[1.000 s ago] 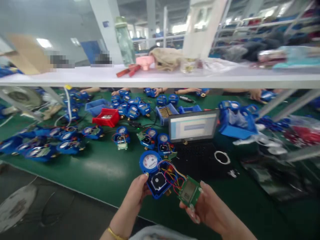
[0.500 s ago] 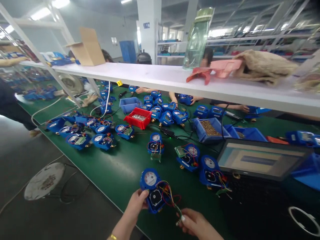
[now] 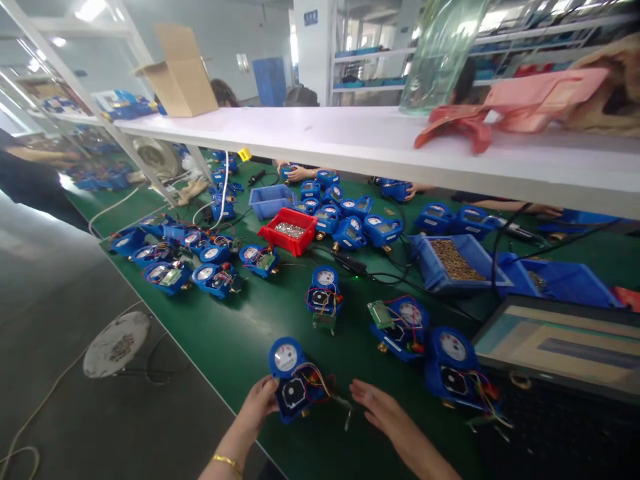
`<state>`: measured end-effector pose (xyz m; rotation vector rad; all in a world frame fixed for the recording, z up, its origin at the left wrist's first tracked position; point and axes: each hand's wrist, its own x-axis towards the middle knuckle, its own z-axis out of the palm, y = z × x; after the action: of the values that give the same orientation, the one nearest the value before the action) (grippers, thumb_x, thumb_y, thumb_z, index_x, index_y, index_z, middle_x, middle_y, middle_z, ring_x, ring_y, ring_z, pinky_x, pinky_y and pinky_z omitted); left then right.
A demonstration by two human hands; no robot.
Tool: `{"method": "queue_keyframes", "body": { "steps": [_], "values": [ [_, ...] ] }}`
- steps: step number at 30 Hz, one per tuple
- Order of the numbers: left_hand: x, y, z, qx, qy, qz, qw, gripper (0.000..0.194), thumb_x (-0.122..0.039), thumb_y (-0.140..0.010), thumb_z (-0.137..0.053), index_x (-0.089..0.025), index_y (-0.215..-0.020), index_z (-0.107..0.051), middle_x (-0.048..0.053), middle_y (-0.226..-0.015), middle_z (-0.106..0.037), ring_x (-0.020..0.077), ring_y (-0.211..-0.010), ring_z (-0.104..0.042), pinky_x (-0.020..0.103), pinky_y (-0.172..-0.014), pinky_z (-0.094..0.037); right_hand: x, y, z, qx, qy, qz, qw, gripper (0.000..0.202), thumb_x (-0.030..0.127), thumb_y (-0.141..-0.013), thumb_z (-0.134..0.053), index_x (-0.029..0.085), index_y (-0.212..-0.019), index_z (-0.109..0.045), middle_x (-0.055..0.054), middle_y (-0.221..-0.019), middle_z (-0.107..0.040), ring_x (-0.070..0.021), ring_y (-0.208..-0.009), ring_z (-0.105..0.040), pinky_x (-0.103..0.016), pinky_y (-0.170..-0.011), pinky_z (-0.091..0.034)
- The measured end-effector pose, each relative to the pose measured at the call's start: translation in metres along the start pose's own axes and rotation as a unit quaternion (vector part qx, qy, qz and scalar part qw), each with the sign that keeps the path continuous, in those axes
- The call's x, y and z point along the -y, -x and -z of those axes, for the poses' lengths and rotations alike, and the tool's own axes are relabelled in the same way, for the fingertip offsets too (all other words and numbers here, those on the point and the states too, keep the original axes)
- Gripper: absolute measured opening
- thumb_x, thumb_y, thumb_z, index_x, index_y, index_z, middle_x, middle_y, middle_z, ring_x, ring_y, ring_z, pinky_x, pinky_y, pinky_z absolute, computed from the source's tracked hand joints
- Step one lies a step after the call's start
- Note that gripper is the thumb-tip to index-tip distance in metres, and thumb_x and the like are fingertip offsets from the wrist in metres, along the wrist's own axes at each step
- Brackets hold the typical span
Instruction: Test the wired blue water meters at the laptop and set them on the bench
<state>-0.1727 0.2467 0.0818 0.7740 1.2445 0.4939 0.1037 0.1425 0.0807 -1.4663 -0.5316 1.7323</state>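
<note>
My left hand (image 3: 262, 399) grips the left side of a blue water meter (image 3: 295, 380) near the table's front edge. The meter has a round white dial and an uncovered lower housing with a black part inside. Thin coloured wires run out of its right side to a small circuit board (image 3: 345, 408), seen nearly edge-on. Just right of that board is my right hand (image 3: 377, 403), fingers stretched out and holding nothing. Beyond stand more uncovered meters: one meter (image 3: 324, 299) straight ahead, another meter (image 3: 400, 327) to the right, and a third meter (image 3: 457, 370) beside the laptop.
A laptop (image 3: 560, 347) takes up the right side. Behind are a red bin (image 3: 287, 230) of small metal parts, a blue bin (image 3: 450, 263) of brass-coloured pieces and black cables. A white shelf (image 3: 320, 130) spans the table. Several meters (image 3: 213, 279) crowd the left; co-workers' hands (image 3: 300, 173) show beyond.
My right hand has let go of the circuit board and opened. The held meter has shifted slightly left with my left hand. The camera view has also shifted.
</note>
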Motion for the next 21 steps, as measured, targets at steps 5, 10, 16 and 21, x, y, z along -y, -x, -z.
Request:
{"method": "queue_keyframes", "body": {
  "steps": [5, 10, 16, 21],
  "values": [
    [-0.033, -0.034, 0.026, 0.049, -0.050, 0.002, 0.998, 0.070, -0.070, -0.059, -0.069, -0.012, -0.097, -0.060, 0.010, -0.088, -0.070, 0.0202, -0.079, -0.064, 0.028, -0.070, -0.048, 0.022, -0.049, -0.005, -0.164, -0.085, 0.011, 0.983, 0.081, 0.079, -0.061, -0.063, 0.016, -0.111, -0.063, -0.016, -0.121, -0.061, -0.0304, -0.118, -0.052, -0.045, -0.100, -0.040],
    [-0.072, -0.073, 0.043, 0.097, -0.083, -0.011, 0.992, 0.054, -0.057, -0.064, -0.068, -0.010, -0.090, -0.062, 0.010, -0.082, -0.068, 0.0185, -0.073, -0.062, 0.026, -0.063, -0.045, 0.055, -0.109, -0.020, -0.233, -0.165, 0.028, 0.958, 0.079, 0.071, -0.049, -0.077, 0.018, -0.105, -0.060, -0.013, -0.114, -0.065, -0.0300, -0.117, -0.053, -0.044, -0.100, -0.040],
    [-0.096, -0.114, 0.052, 0.130, -0.090, -0.007, 0.987, 0.044, -0.047, -0.062, -0.063, -0.010, -0.085, -0.059, 0.007, -0.076, -0.064, 0.0168, -0.067, -0.059, 0.026, -0.060, -0.042, 0.072, -0.145, -0.030, -0.238, -0.190, -0.029, 0.952, 0.075, 0.057, -0.035, -0.088, 0.017, -0.093, -0.064, -0.007, -0.092, -0.071, -0.0320, -0.113, -0.056, -0.035, -0.084, -0.051],
    [-0.103, -0.134, 0.048, 0.143, -0.086, 0.011, 0.986, 0.037, -0.044, -0.057, -0.063, -0.013, -0.075, -0.054, 0.002, -0.067, -0.058, 0.0134, -0.059, -0.053, 0.026, -0.057, -0.040, 0.051, -0.155, -0.020, -0.244, -0.178, -0.027, 0.953, 0.062, 0.057, -0.044, -0.085, 0.019, -0.089, -0.065, -0.008, -0.083, -0.071, -0.0352, -0.104, -0.061, -0.040, -0.078, -0.057]
  ]
}}
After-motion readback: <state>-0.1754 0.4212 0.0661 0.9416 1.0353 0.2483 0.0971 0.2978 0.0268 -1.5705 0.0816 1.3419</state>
